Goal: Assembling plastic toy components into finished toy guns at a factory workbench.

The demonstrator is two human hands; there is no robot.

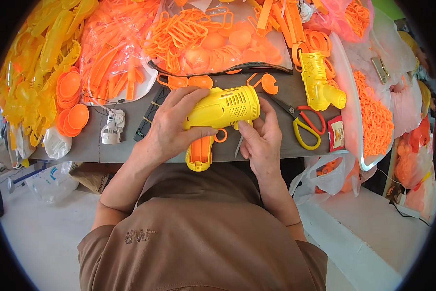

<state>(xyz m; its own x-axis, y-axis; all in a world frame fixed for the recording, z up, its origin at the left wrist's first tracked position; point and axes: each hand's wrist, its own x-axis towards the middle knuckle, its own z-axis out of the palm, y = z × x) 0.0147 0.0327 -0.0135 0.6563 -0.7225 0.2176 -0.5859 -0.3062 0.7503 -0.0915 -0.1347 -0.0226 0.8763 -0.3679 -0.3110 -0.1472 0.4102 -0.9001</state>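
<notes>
A yellow plastic toy gun (pixel 223 107) with a vented barrel is held over the table's near edge, its barrel pointing right. Its handle (pixel 198 156) hangs down, its open side showing an orange inside. An orange ring-shaped trigger (pixel 221 136) sticks out beside it. My left hand (pixel 172 127) wraps around the rear of the body, thumb along the underside. My right hand (pixel 262 138) is closed at the front end, its thumb on a small yellow tab under the barrel; its curled fingers are partly hidden. A thin grey rod (pixel 238 146) shows just left of my right hand.
Scissors (pixel 308 127) with red and yellow handles lie at right, below another yellow gun body (pixel 320 82). A white tub (pixel 360 121) holds small orange rings. At left are a white mechanism (pixel 113 127) and orange discs (pixel 75 119). Bags of orange parts (pixel 218 43) fill the back.
</notes>
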